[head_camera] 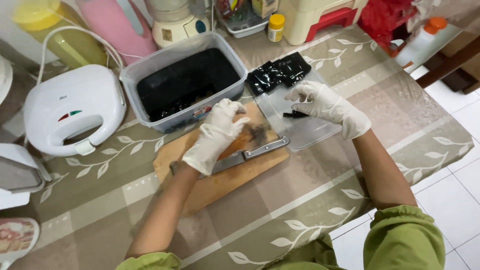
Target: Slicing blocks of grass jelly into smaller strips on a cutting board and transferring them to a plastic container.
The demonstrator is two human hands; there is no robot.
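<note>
Hovering over wooden cutting board [220, 182], left hand [215, 137] gloved, fingers curled together, whether pinching anything cannot tell. Right hand [325, 106] gloved, fingertips pressed on small black piece [296, 115] lying on clear lid [305, 131], pinning it flat. Knife [250, 155] parked on board, blade under left hand, within easy reach. Finished black pieces [279, 72] lined up at lid's far edge, beside grey tub [187, 82] of dark contents. Surface [310, 200] cloth-covered.

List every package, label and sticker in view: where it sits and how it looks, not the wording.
Small black packets: a cluster on the clear lid behind the right hand, glossy, squarish.
Sticker: front wall of the grey tub, small, red and white.
Label: blender base at the back, small dark rectangle on cream.
Yellow-capped jar: back of the table, white label band.
</note>
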